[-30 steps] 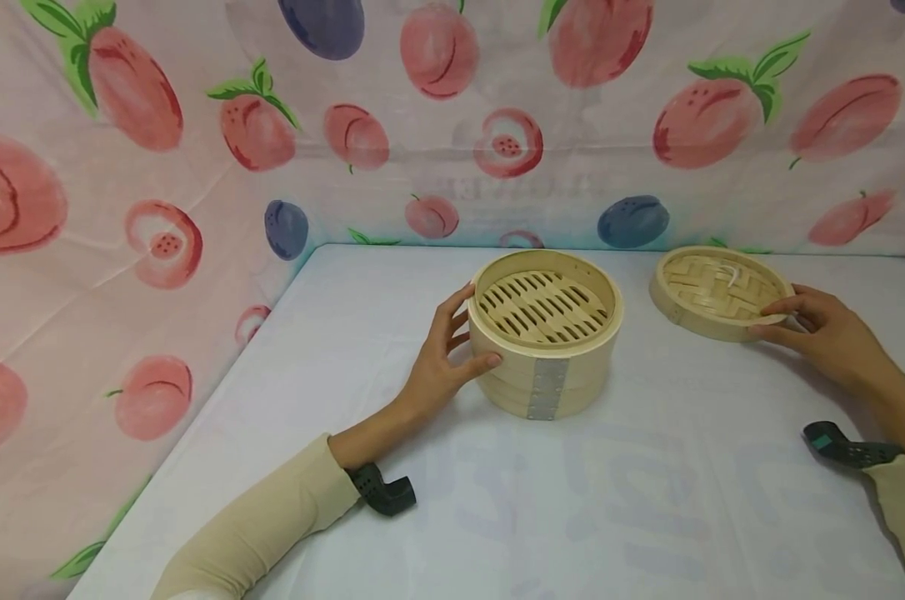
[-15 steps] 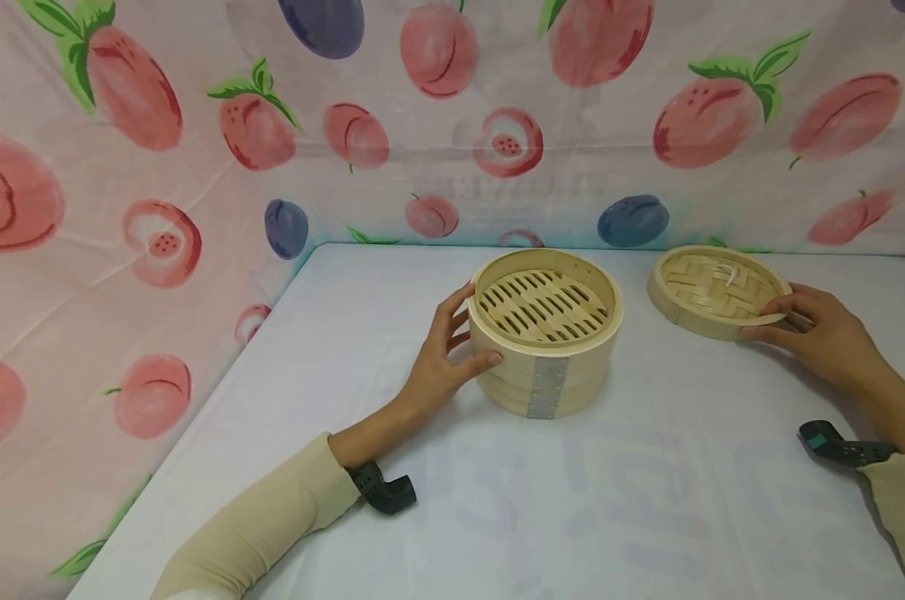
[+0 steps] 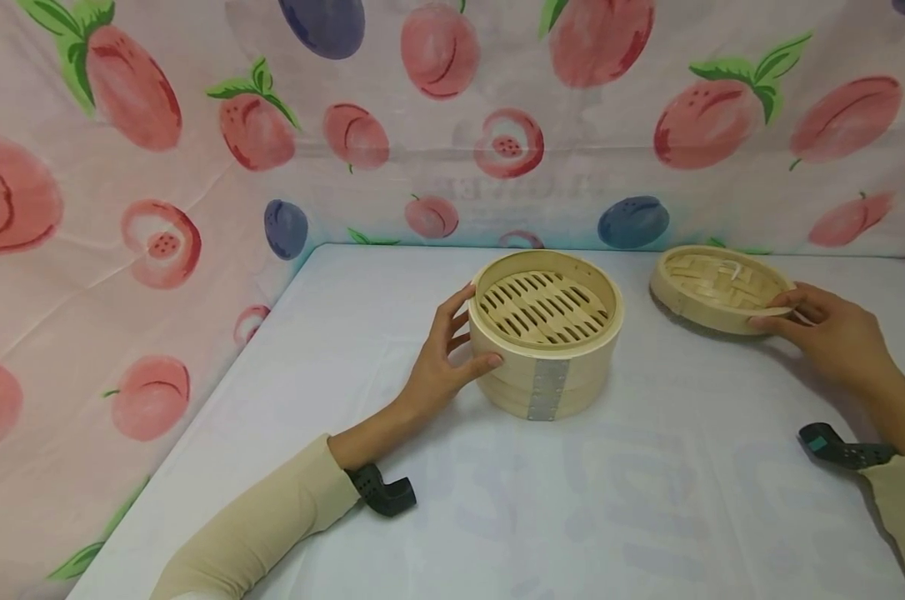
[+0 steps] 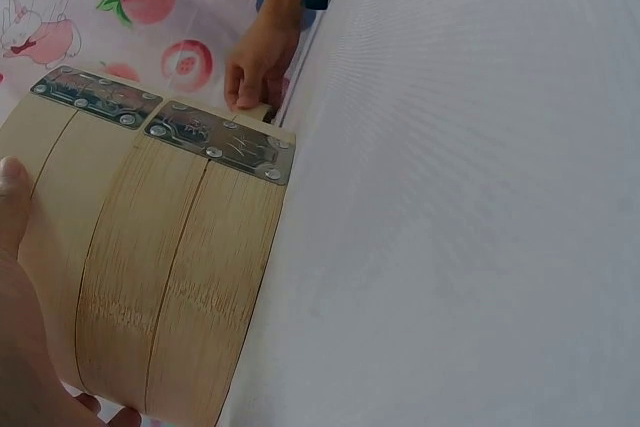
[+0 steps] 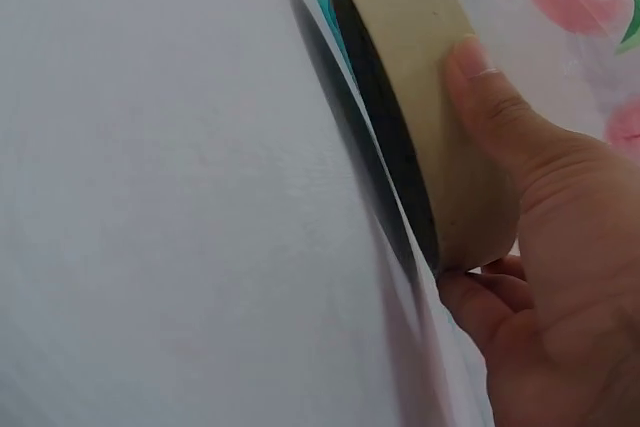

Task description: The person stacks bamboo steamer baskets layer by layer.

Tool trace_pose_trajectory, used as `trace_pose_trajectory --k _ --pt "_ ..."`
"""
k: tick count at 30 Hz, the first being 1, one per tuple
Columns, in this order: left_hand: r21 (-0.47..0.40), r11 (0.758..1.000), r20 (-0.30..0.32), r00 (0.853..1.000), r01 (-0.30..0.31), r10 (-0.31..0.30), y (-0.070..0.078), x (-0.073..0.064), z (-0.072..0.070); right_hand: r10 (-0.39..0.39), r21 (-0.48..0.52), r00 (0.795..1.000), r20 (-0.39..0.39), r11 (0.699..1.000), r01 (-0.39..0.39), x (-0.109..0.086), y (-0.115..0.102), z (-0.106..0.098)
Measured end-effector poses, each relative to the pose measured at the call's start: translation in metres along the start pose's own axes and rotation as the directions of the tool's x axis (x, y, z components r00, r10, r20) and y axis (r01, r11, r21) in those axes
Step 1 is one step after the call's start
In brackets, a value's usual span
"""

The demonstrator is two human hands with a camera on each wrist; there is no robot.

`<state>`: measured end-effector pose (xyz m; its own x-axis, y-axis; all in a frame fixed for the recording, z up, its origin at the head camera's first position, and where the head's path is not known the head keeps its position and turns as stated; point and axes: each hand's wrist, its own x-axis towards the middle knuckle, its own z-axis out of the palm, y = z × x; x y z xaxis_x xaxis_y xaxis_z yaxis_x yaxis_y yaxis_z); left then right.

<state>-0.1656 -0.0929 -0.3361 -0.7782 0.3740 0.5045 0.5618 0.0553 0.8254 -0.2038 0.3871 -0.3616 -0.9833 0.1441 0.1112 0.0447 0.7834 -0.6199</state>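
A round bamboo steamer basket (image 3: 587,375) stands on the white table, its slatted floor showing inside the rim and a metal strip on its front. My left hand (image 3: 433,375) grips its left side, thumb in front and fingers round the back. In the left wrist view, metal plates with rivets cross the steamer's wall (image 4: 130,257). To the right, my right hand (image 3: 835,333) holds the woven bamboo lid (image 3: 715,283) by its near right edge. The right wrist view shows the thumb on the lid's outer band (image 5: 415,37), fingers beneath, and a shadowed gap between lid and table.
White cloth covers the table (image 3: 572,508). A fruit-patterned curtain (image 3: 392,183) hangs along the back and left edges. Each wrist wears a black camera mount, the left one (image 3: 385,492) over the table just before the sleeve.
The right hand has raised the lid's near right edge slightly, so the lid now tilts off the table. The left hand and the steamer basket have stayed in place.
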Motion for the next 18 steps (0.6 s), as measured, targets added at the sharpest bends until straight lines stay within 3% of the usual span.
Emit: trace_pose_trajectory --k 18 --pt "0.000 1.000 0.007 1.000 0.004 -0.004 -0.001 0.001 0.000 0.015 0.053 1.000 -0.024 0.998 -0.014 0.003 -0.019 -0.011"
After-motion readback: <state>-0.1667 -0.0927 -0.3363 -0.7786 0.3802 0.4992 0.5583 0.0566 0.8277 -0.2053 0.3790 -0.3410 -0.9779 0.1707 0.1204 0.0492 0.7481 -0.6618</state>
